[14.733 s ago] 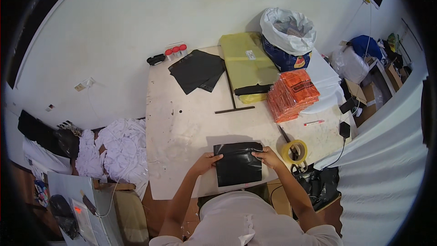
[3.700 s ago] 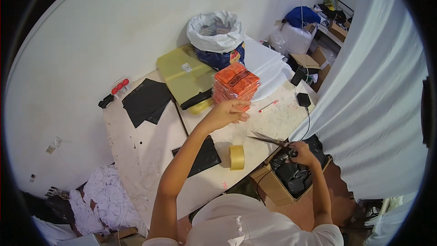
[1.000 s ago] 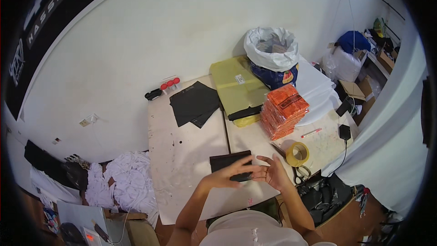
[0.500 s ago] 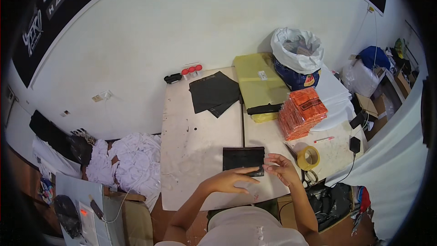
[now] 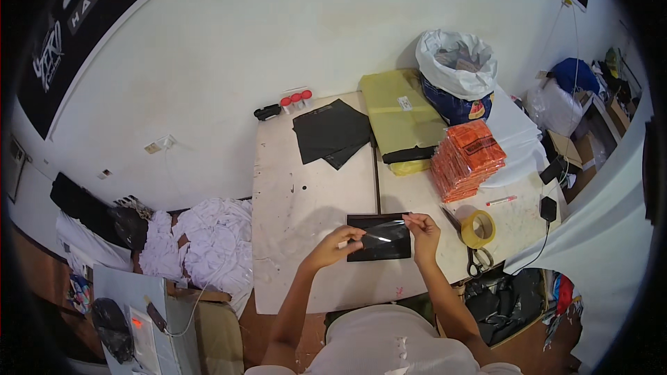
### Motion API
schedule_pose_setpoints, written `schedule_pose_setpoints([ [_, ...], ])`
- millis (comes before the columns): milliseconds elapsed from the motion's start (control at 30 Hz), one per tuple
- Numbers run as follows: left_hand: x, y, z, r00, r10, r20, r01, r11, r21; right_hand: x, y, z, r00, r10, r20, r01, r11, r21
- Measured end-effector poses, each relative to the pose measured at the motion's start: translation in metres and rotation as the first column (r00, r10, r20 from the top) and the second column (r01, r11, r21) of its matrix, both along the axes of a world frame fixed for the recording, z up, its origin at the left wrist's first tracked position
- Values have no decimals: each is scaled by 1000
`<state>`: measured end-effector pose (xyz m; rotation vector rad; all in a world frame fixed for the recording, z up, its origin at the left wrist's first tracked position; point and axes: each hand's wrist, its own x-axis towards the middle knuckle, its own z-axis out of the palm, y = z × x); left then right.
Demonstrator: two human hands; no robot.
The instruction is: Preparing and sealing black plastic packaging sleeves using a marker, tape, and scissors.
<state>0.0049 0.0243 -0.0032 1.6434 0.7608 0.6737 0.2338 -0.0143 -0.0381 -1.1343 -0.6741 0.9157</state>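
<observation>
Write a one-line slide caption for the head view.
Seated at a white table, left hand and right hand stretch a clear tape strip above a black pouch, tape roll nearby.

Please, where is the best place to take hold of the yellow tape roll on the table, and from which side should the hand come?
The yellow tape roll lies flat, its open core facing up, so coming from above probably works best: fingers in the core, thumb on the outer rim. Its far side looks freest; the scissors lie against its near left side. The right hand, nearest, is pinching a clear strip.

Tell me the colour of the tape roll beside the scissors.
The tape roll is yellow, seen in the head view.
</observation>
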Motion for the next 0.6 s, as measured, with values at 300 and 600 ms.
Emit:
schedule_pose_setpoints([
  [300, 1, 28, -52, 976, 218, 16, -204, 935, -291, -20, 10, -24, 955, -123, 271, 120, 992, 28],
  [600, 11, 40, -80, 835, 518, -187, -507, 856, 103, -24, 11, -36, 838, -189, 513, 212, 977, 13],
])
